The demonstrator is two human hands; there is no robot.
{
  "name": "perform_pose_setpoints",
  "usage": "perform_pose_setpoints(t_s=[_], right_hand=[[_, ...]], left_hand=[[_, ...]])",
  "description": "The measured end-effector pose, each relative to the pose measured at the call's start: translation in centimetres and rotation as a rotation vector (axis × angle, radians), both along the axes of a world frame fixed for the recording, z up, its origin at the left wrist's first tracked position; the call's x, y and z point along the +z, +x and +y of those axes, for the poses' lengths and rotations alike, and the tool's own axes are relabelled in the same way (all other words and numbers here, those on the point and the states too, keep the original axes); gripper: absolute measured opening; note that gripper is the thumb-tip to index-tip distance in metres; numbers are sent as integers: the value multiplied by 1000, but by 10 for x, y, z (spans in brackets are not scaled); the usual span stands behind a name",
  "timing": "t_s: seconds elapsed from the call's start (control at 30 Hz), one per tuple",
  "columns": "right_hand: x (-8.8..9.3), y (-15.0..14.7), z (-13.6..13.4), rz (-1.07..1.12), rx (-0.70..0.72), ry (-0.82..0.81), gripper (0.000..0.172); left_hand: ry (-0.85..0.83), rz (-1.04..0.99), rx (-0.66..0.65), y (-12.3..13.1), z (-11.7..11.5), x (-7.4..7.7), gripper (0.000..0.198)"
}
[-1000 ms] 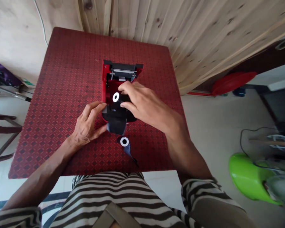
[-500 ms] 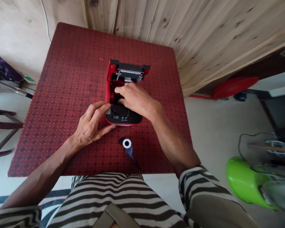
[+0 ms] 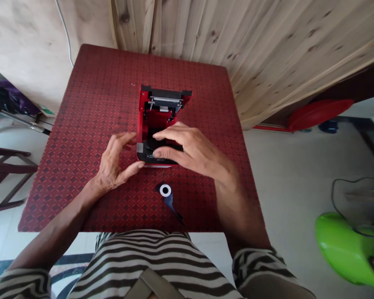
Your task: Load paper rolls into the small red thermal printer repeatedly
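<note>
A red and black printer (image 3: 141,128), apparently a label printer, stands on the table with its lid (image 3: 166,94) raised. My left hand (image 3: 114,164) is beside its left front corner, thumb and fingers spread, with the thumb tip close to the front edge. Over the front of the printer's bay, my right hand (image 3: 190,149) has its thumb and fingers apart, with no object visible between them. It hides part of the bay and the front panel. Nearer me, a white-rimmed roll (image 3: 165,190) stands on end, a dark blue strip trailing from it.
A red patterned cloth covers the table (image 3: 96,91). Behind it rises a plank wall (image 3: 199,29). A dark wooden stool (image 3: 9,170) is at the left, and a green plastic object (image 3: 339,245) lies on the floor at the right.
My right hand has drawn back toward me, out of the bay's depth, and its thumb and fingers have opened. My left hand has shifted slightly left off the printer's corner. The roll stays in place.
</note>
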State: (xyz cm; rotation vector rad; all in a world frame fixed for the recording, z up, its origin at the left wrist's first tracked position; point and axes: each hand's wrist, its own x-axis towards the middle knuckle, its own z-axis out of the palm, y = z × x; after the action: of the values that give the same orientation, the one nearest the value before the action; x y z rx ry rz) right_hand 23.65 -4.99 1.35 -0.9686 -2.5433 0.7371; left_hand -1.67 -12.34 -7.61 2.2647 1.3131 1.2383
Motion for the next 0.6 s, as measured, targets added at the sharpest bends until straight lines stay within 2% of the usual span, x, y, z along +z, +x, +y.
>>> perform_pose_setpoints(t_s=[0.13,0.27,0.33,0.4,0.5,0.6], right_hand=[[-15,2,-14,32,-32,134,18],[-24,-2,-24,66,-61,327,22],[-27,-3,-30,72,-105,459,26],[-32,-4,-37,80,-151,569,27],[-40,-4,-45,96,-187,657,20],[-47,-5,-51,144,-201,715,19]], left_hand=[[-65,-127,62,-4,19,30,59],[45,-71,78,-2,69,62,67],[45,-58,79,0,97,67,71],[-31,-62,47,4,115,66,71],[-86,-24,1,10,110,61,70],[-30,-1,-41,13,80,58,58]])
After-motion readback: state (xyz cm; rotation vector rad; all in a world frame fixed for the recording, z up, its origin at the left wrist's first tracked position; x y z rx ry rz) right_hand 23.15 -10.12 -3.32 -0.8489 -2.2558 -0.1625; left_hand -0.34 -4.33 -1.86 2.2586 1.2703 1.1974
